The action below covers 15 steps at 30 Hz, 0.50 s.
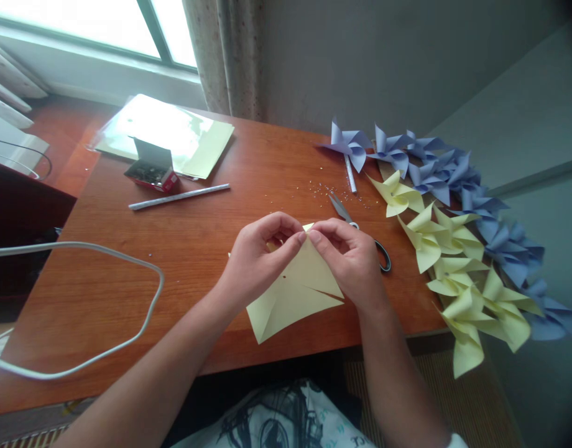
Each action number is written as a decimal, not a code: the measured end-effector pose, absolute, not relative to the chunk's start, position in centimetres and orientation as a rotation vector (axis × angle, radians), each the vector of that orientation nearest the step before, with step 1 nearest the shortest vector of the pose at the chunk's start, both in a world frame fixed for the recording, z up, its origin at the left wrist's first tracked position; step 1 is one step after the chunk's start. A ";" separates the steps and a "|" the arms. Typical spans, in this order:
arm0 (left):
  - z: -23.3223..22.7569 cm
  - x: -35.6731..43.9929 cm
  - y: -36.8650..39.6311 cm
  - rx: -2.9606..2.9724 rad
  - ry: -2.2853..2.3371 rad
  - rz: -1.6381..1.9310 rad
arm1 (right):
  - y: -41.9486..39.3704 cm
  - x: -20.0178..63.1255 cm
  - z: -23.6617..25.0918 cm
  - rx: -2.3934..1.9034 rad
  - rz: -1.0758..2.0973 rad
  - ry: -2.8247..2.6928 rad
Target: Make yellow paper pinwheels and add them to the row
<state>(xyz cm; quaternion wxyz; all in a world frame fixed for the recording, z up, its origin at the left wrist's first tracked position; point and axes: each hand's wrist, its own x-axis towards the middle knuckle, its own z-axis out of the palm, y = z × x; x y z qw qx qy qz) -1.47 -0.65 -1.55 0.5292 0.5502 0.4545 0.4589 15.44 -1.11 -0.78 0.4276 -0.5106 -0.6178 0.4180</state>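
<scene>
A yellow paper square [286, 305] with slits cut in from its corners lies on the table under my hands. My left hand [270, 252] pinches its far corner between thumb and forefinger. Right beside it, my right hand [346, 258] pinches the same corner, the fingertips of both hands almost meeting. A small dark hole shows near the middle of the sheet. Scissors [344, 211] with dark handles lie just beyond my right hand, which partly covers them.
Finished yellow [454, 233] and purple pinwheels [435, 168] crowd the right edge. One purple pinwheel [349, 146] has a stick. A rolled paper stick [178, 197], an open small box [150, 171] and paper sheets [211, 146] lie at back left. A white cable [158, 286] loops at left.
</scene>
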 end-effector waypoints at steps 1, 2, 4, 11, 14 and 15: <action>-1.5 -1.5 -0.7 1.311 1.086 1.098 | -1.1 15.4 -0.8 -1.272 1.054 -1.536; -1.5 -1.5 -0.7 1.307 1.089 1.101 | -1.1 15.4 -0.8 -1.267 1.057 -1.525; -1.4 -1.4 -0.7 1.297 1.094 1.107 | -1.2 15.4 -0.9 -1.260 1.048 -1.502; -1.2 -1.3 -0.7 1.305 1.077 1.117 | -1.0 15.5 -1.2 -1.226 1.029 -1.520; -1.2 -1.3 -0.7 1.310 1.079 1.114 | -0.9 15.6 -1.1 -1.234 1.015 -1.550; -1.2 -1.4 -0.7 1.313 1.081 1.113 | -0.9 15.6 -1.0 -1.241 1.014 -1.557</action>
